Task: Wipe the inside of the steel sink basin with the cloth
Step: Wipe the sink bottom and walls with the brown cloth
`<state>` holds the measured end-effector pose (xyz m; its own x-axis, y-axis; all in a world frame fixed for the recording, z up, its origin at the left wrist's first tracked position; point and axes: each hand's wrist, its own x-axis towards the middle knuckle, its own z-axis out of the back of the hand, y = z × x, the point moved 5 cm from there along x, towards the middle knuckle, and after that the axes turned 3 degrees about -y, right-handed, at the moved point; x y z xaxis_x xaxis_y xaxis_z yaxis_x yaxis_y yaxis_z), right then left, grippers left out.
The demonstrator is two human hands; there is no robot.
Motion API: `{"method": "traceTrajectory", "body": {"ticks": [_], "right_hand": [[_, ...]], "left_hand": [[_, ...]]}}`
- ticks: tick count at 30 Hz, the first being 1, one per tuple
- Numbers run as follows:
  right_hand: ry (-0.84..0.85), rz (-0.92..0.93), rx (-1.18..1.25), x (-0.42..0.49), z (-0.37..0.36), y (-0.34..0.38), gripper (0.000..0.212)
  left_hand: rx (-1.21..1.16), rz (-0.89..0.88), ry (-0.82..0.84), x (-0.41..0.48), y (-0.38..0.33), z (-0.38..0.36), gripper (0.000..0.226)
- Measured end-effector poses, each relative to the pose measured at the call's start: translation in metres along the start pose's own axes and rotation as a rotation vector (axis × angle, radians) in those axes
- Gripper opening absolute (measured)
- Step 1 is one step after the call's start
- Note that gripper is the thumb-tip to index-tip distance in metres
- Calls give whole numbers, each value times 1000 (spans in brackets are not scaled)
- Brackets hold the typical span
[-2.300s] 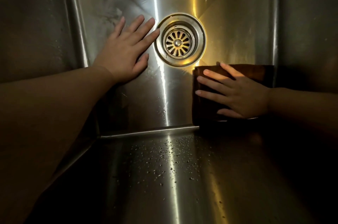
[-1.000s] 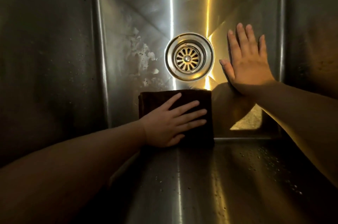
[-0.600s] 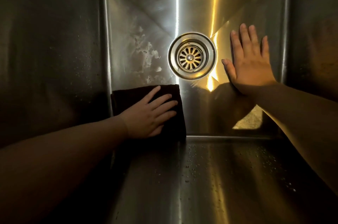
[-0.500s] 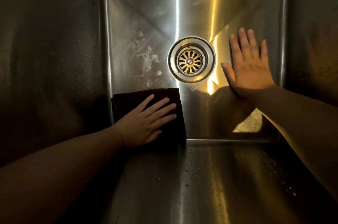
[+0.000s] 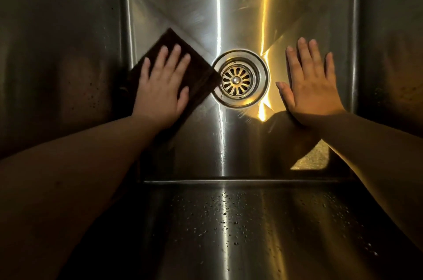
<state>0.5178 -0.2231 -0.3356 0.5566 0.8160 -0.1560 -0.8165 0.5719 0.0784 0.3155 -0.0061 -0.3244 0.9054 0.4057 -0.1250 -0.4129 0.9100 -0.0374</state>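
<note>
Cloth (image 5: 199, 73) now higher, at drain (image 5: 237, 79) rim, under flat left hand (image 5: 160, 91); right hand (image 5: 311, 91) flat on basin (image 5: 229, 16).

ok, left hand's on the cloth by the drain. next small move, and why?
Probably slide the cloth toward the far-left corner of the basin floor. The left hand presses flat on it, its corner touches the drain rim, and the steel beyond looks faintly streaked. The right hand lies flat right of the drain, off that path.
</note>
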Motion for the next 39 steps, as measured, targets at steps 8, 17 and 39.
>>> {"method": "traceTrajectory", "body": {"ticks": [8, 17, 39], "right_hand": [[12, -6, -20, 1, -2, -2, 68], [25, -6, 9, 1, -2, -2, 71], [-111, -107, 287, 16, 29, 13, 69]], "left_hand": [[-67, 224, -52, 46, 12, 6, 62], [-70, 434, -83, 42, 9, 0, 67], [-297, 6, -112, 115, -36, 18, 62]]}}
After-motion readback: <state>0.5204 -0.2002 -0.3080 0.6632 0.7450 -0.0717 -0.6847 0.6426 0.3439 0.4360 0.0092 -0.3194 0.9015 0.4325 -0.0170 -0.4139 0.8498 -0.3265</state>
